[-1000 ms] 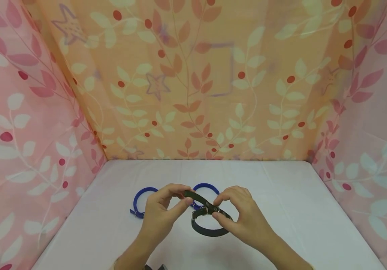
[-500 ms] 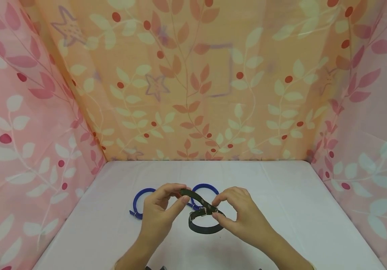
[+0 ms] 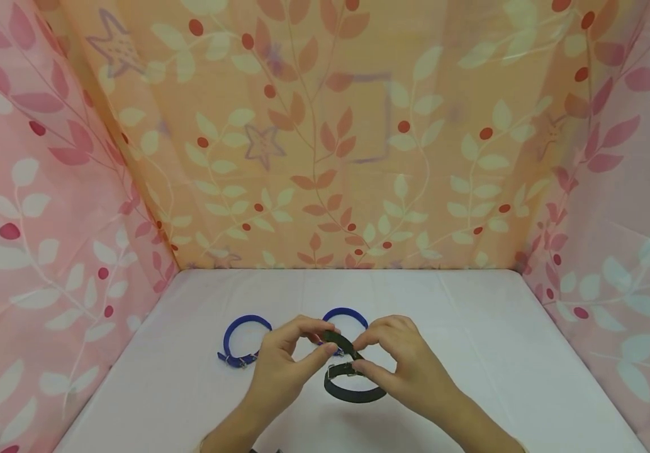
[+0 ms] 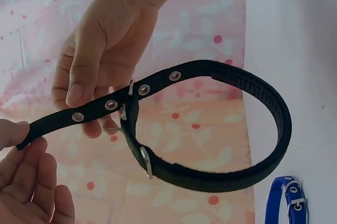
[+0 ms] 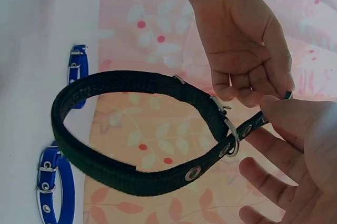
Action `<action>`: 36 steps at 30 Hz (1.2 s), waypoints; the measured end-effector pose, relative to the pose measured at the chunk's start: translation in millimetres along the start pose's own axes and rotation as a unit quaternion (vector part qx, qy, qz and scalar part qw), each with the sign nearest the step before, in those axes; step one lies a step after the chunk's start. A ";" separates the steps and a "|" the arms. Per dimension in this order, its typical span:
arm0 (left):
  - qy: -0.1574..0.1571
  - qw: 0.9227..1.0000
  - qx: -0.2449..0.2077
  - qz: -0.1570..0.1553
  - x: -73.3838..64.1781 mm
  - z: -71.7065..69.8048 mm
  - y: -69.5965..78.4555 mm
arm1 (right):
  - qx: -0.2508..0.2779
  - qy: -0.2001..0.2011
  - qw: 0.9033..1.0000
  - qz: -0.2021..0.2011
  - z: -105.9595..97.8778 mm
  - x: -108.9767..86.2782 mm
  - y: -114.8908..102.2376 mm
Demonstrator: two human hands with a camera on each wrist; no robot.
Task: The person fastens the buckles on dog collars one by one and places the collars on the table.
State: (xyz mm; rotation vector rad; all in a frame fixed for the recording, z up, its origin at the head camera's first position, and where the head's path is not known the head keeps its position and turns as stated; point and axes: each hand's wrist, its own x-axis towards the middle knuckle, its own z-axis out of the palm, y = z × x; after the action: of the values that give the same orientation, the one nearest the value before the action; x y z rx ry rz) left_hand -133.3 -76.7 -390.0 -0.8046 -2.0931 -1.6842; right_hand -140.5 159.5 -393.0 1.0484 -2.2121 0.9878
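A dark green pet collar [image 3: 355,396], bent into a loop, hangs above the white table between both hands. My left hand [image 3: 286,357] pinches the tip of its free end between thumb and fingers. My right hand [image 3: 409,357] pinches the eyeleted strap nearer the loop, with its thumb on one face and fingers behind. In the left wrist view, the strap [image 4: 58,121] shows several metal eyelets and runs through a metal ring [image 4: 131,88]. The buckle sits beside that ring, its prong standing free of the eyelets in the right wrist view.
Two blue collars lie on the white table [image 3: 449,302], both buckled into loops. One blue collar [image 3: 241,322] is left of the hands; the other blue collar [image 3: 346,311] lies behind them, partly hidden. Patterned curtains [image 3: 325,207] enclose the back and sides.
My left hand went slightly left, then back right, nearer the right hand. The strap between the hands now looks shorter and more bent, and the loop hangs a little lower.
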 end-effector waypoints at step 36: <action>0.007 0.999 -0.025 -0.033 -4.2 18.4 -5.9 | 0.072 0.203 0.975 -0.060 -7.4 7.3 -4.4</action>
State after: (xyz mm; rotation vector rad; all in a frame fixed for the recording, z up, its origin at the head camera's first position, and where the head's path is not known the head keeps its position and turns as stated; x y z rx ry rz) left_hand -132.1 -60.7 -401.5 -0.7437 -2.0972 -1.7776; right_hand -140.3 160.0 -381.8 0.9308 -1.7482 1.1998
